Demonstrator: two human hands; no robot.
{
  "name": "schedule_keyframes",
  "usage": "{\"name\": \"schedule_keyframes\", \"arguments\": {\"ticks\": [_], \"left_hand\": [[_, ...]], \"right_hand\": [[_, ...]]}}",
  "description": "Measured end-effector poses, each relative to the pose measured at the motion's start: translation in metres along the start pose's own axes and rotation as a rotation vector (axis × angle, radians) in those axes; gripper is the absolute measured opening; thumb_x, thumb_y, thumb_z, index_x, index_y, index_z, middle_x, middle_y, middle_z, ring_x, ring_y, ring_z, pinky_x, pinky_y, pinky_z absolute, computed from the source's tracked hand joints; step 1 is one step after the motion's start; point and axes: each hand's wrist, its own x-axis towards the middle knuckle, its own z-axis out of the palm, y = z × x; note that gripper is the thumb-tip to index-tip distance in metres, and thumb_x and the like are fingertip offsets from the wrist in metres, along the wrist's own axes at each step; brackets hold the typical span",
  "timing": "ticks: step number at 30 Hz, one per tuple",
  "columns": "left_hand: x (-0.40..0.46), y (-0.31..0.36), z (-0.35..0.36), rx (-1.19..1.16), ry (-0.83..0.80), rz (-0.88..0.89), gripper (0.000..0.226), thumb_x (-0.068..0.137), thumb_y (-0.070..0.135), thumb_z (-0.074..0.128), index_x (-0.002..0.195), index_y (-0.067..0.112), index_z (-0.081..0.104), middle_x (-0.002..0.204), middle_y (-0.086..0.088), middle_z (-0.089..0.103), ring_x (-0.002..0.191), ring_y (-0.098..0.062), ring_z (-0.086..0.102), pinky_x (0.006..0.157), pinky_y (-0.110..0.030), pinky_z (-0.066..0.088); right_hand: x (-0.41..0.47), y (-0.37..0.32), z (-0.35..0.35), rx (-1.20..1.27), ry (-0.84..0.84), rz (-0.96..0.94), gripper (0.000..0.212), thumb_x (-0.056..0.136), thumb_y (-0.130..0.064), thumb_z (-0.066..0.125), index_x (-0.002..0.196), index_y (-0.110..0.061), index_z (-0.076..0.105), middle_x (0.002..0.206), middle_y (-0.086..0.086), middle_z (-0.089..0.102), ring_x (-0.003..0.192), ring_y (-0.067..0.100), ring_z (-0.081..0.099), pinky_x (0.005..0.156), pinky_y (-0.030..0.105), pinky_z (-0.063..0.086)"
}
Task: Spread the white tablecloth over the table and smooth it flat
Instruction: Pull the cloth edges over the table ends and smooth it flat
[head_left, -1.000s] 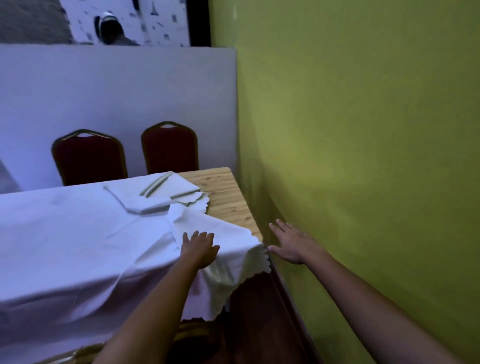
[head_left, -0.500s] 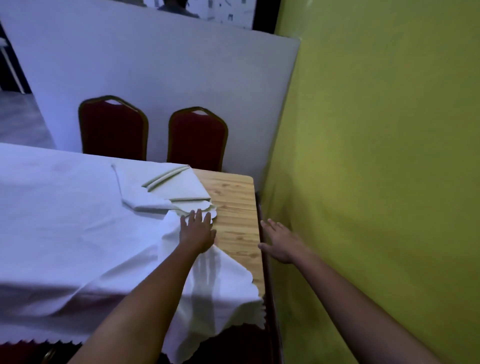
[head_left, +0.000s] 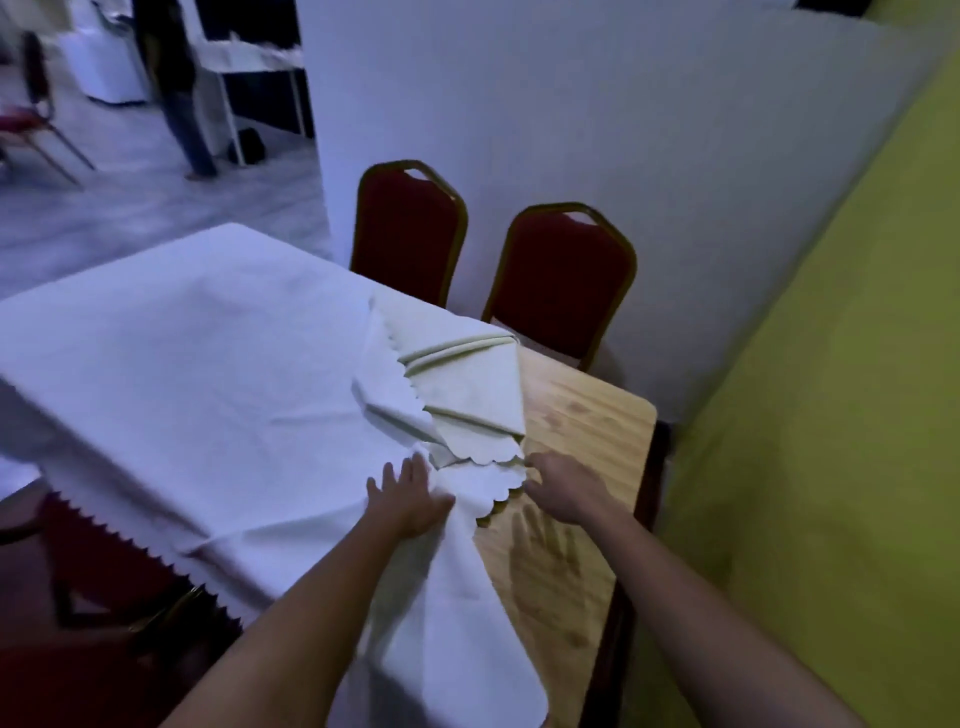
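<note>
The white tablecloth with a scalloped edge covers most of the wooden table. Its right end is folded back on itself in several layers, so a strip of bare wood shows along the right side. My left hand lies flat on the cloth with fingers spread, just left of the folded corner. My right hand is over the bare wood, its fingertips at the scalloped edge of the fold; whether they pinch the cloth is unclear.
Two red chairs stand behind the table against a white partition. A yellow-green wall runs close along the table's right side. A person stands far back left near other furniture.
My right hand moved from beside the table's right edge onto the tabletop, up to the folded cloth edge. My left hand stayed on the cloth near the fold. The view swung left.
</note>
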Motion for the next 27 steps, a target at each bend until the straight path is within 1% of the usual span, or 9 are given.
{"name": "schedule_keyframes", "arguments": {"ticks": [8,12,14,16,18,20,21,23,27], "left_hand": [[0.035,0.013,0.011,0.053,-0.104,-0.237,0.114,0.082,0.067,0.052,0.150,0.009,-0.019,0.161,-0.007,-0.022,0.149,-0.032,-0.011,0.118,-0.055,0.008],[0.045,0.011,0.017,0.097,-0.180,-0.286,0.116,0.082,0.068,0.051,0.149,0.009,-0.023,0.159,-0.006,-0.028,0.148,-0.032,-0.018,0.118,-0.057,0.005],[0.050,0.011,0.017,0.106,-0.240,-0.320,0.117,0.082,0.068,0.051,0.148,0.009,-0.026,0.157,-0.006,-0.033,0.147,-0.032,-0.022,0.117,-0.058,0.004],[0.052,0.012,0.016,0.131,-0.265,-0.335,0.119,0.082,0.068,0.051,0.147,0.008,-0.028,0.155,-0.007,-0.035,0.146,-0.033,-0.023,0.117,-0.059,0.005],[0.053,0.015,0.015,0.134,-0.273,-0.354,0.119,0.082,0.067,0.052,0.146,0.007,-0.028,0.155,-0.007,-0.036,0.146,-0.033,-0.024,0.117,-0.059,0.006],[0.052,0.017,0.015,0.128,-0.285,-0.375,0.119,0.083,0.066,0.053,0.146,0.007,-0.029,0.155,-0.007,-0.036,0.146,-0.033,-0.024,0.117,-0.059,0.006],[0.052,0.019,0.014,0.127,-0.295,-0.382,0.118,0.083,0.065,0.053,0.146,0.007,-0.029,0.154,-0.007,-0.037,0.146,-0.033,-0.025,0.117,-0.059,0.005],[0.051,0.022,0.012,0.127,-0.297,-0.387,0.117,0.084,0.063,0.053,0.146,0.007,-0.029,0.154,-0.007,-0.037,0.146,-0.033,-0.025,0.117,-0.058,0.004],[0.050,0.023,0.008,0.125,-0.293,-0.398,0.118,0.084,0.063,0.054,0.146,0.006,-0.028,0.155,-0.007,-0.035,0.147,-0.033,-0.023,0.117,-0.058,0.005]], "right_hand": [[0.121,-0.028,-0.014,0.326,0.092,-0.354,0.035,0.093,-0.014,0.049,0.127,-0.009,0.057,0.128,0.013,0.060,0.118,0.029,0.055,0.096,0.035,0.042],[0.163,-0.071,-0.011,0.733,0.163,-0.239,0.036,0.088,-0.007,0.052,0.124,-0.003,0.057,0.123,0.016,0.062,0.115,0.030,0.057,0.095,0.031,0.041],[0.178,-0.089,-0.006,0.874,0.059,-0.141,0.048,0.089,-0.016,0.056,0.134,-0.003,0.045,0.133,0.018,0.055,0.123,0.033,0.051,0.095,0.032,0.040],[0.186,-0.100,0.003,0.864,-0.102,-0.147,0.074,0.088,-0.028,0.063,0.147,-0.005,0.024,0.144,0.020,0.044,0.133,0.033,0.043,0.099,0.033,0.038],[0.191,-0.104,0.012,0.862,-0.187,-0.137,0.087,0.086,-0.030,0.067,0.150,-0.005,0.014,0.145,0.017,0.044,0.133,0.030,0.044,0.098,0.032,0.038],[0.198,-0.104,0.020,0.932,-0.217,-0.082,0.067,0.083,-0.022,0.067,0.141,-0.007,0.035,0.118,0.011,0.058,0.113,0.026,0.056,0.084,0.030,0.042],[0.202,-0.104,0.022,0.969,-0.238,-0.090,0.044,0.081,-0.016,0.065,0.122,-0.008,0.053,0.096,0.008,0.058,0.095,0.023,0.058,0.075,0.031,0.041],[0.207,-0.101,0.022,1.029,-0.231,-0.139,0.005,0.078,-0.009,0.062,0.081,-0.005,0.062,0.072,0.008,0.049,0.074,0.018,0.047,0.065,0.030,0.035],[0.208,-0.084,-0.004,1.284,-0.126,-0.048,0.013,0.084,-0.014,0.058,0.071,-0.015,0.058,0.063,0.002,0.046,0.055,0.015,0.038,0.048,0.023,0.029]]}}
